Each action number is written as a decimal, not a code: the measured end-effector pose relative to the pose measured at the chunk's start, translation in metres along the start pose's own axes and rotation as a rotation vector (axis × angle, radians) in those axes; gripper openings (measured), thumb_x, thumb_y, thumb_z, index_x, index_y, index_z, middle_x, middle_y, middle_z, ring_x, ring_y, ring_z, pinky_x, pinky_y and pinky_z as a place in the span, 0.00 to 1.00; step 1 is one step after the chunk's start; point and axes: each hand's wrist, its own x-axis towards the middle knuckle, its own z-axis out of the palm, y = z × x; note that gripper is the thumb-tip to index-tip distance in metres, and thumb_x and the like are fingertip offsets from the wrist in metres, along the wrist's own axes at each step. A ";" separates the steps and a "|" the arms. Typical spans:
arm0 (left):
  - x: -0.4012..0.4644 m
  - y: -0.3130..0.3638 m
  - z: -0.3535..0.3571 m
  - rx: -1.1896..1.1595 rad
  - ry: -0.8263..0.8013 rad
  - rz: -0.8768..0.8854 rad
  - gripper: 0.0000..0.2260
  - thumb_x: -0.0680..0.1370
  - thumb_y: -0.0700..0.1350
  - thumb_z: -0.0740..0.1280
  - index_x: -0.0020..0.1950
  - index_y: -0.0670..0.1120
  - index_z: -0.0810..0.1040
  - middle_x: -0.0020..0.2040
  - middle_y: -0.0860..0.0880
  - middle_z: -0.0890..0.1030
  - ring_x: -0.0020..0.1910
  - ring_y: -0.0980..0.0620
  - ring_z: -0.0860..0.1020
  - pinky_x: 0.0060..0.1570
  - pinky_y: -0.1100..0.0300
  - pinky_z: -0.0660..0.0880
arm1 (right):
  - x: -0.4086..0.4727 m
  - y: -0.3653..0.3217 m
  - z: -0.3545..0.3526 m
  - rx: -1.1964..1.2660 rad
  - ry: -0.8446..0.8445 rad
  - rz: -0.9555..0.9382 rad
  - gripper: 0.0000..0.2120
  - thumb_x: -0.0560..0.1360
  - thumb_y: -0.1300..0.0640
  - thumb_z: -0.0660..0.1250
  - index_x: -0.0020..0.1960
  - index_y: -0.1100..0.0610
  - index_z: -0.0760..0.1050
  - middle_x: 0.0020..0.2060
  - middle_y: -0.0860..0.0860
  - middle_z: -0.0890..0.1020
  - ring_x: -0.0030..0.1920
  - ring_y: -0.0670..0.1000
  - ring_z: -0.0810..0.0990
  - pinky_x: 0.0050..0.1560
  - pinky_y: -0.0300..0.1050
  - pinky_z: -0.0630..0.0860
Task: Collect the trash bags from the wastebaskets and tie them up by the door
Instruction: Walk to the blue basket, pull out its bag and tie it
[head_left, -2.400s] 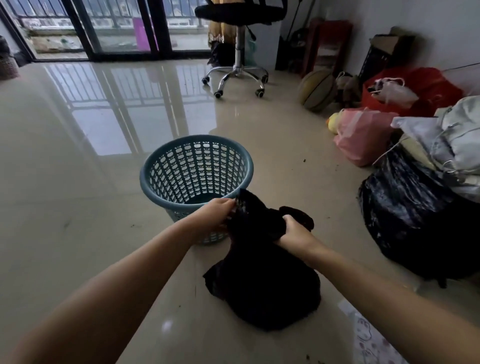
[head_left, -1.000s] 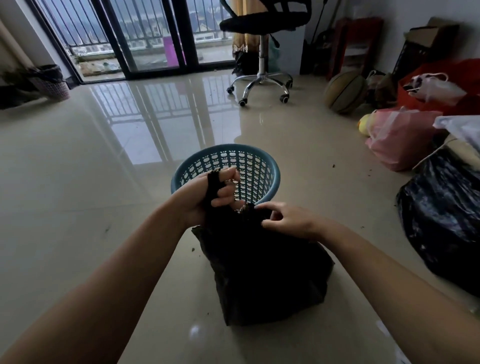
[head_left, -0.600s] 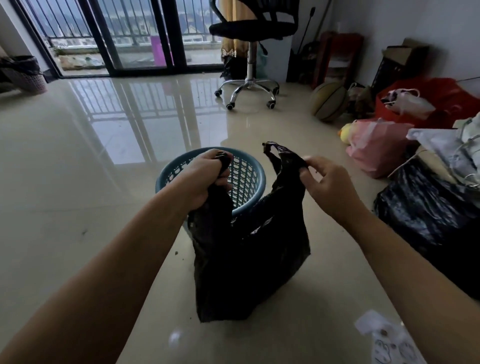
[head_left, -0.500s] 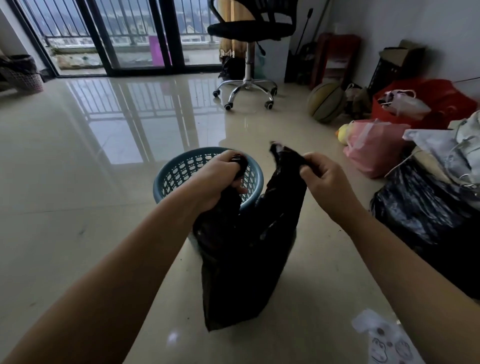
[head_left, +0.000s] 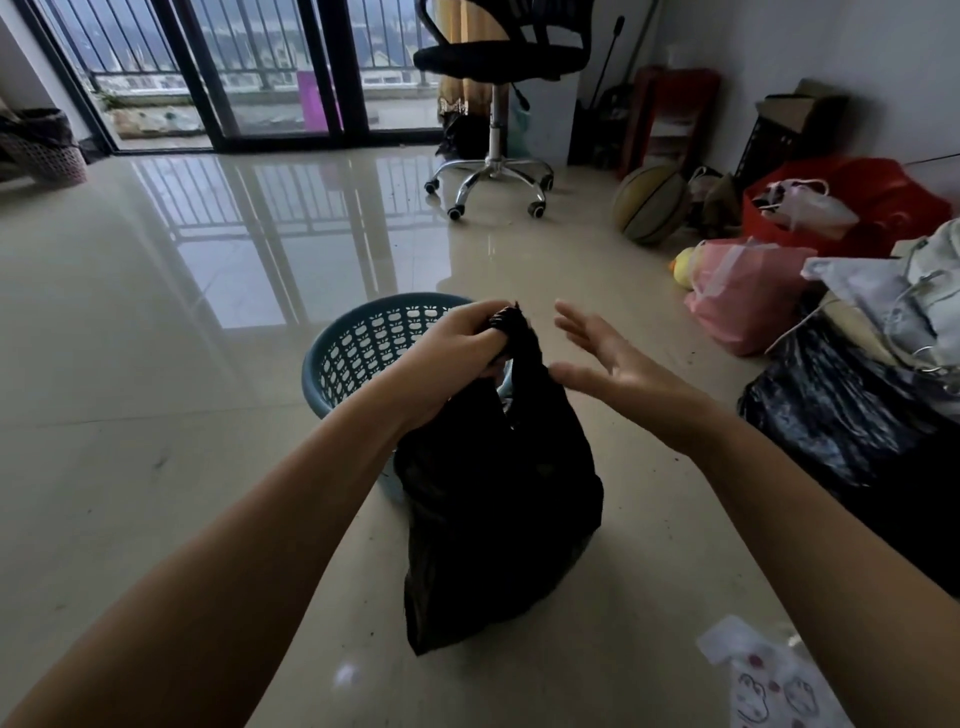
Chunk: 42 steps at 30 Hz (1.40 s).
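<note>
A black trash bag hangs in front of me, its gathered top bunched in my left hand, which grips both handles. Its bottom reaches the shiny floor. Just to the right of the bag's top, my right hand is spread with straight fingers and holds nothing. Behind the bag stands a blue perforated wastebasket, partly hidden by my left arm and the bag. At the far left edge sits another wastebasket lined with a dark bag.
A black office chair stands by the glass balcony doors. Along the right wall lie a basketball, a pink bag, a red bag and a large black sack. A printed white scrap lies bottom right.
My right hand has let go of its bag handle and opened. My left hand now holds both handles together at the bag's top.
</note>
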 end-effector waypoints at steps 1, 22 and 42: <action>-0.001 0.004 0.002 0.031 -0.009 0.030 0.11 0.78 0.31 0.54 0.46 0.40 0.75 0.34 0.45 0.71 0.31 0.53 0.69 0.36 0.61 0.65 | 0.001 0.002 0.003 -0.026 -0.038 0.009 0.35 0.71 0.41 0.66 0.73 0.40 0.54 0.73 0.41 0.59 0.72 0.40 0.58 0.68 0.39 0.60; -0.001 0.009 0.028 0.118 -0.180 -0.049 0.20 0.78 0.34 0.51 0.60 0.49 0.76 0.33 0.51 0.71 0.31 0.53 0.67 0.34 0.63 0.67 | -0.012 -0.021 0.055 -0.043 -0.355 0.113 0.12 0.78 0.50 0.62 0.60 0.50 0.69 0.53 0.48 0.78 0.53 0.46 0.78 0.54 0.35 0.75; 0.002 -0.080 0.024 0.126 -0.195 -0.238 0.16 0.78 0.34 0.60 0.34 0.48 0.79 0.28 0.52 0.77 0.26 0.58 0.74 0.28 0.69 0.70 | -0.014 0.031 0.009 0.403 -0.335 0.348 0.24 0.79 0.46 0.53 0.40 0.58 0.82 0.25 0.49 0.67 0.25 0.45 0.65 0.29 0.37 0.61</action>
